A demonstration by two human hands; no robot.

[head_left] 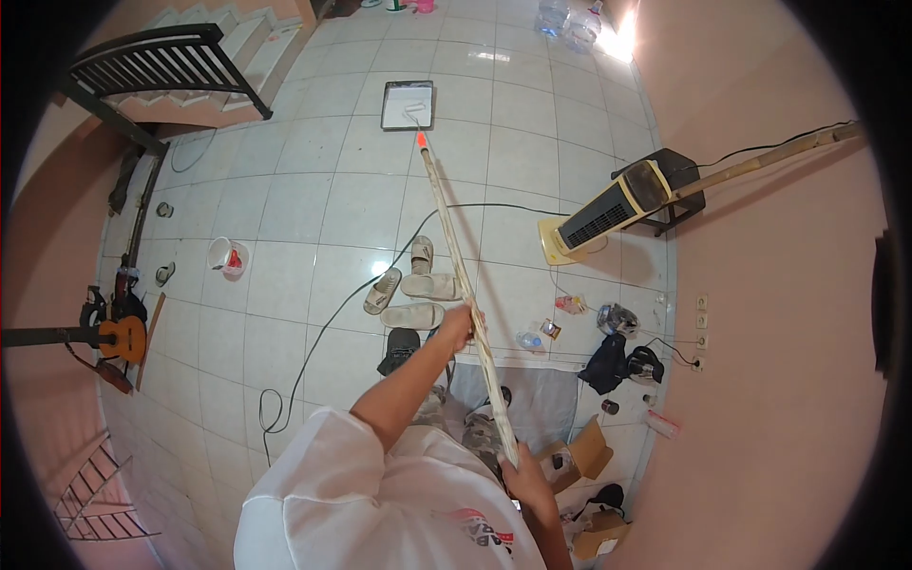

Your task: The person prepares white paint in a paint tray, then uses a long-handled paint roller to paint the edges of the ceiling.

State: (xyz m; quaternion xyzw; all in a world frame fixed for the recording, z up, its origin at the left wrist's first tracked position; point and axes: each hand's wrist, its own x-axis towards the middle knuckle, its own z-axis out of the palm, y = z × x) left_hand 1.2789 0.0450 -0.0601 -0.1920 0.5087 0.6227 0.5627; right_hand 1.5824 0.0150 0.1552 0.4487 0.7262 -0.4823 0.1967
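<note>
A long wooden pole point(463, 261) runs from my body toward the far floor. My left hand point(459, 326) is closed around its middle. Lower down, my right hand point(529, 478) grips the pole near its bottom end. At the far end of the pole is a paint roller point(415, 111) with an orange handle. The roller lies in a black-rimmed paint tray point(384, 106) that has white paint in it. Part of each hand's fingers is hidden behind the pole.
Sandals point(412, 315) lie by my feet, and a black cable point(339, 315) crosses the tiles. A yellow air cooler point(608, 214) stands at right. To the left are a white bucket point(220, 254) and a guitar point(123, 339). Cardboard boxes point(589, 448) sit at lower right.
</note>
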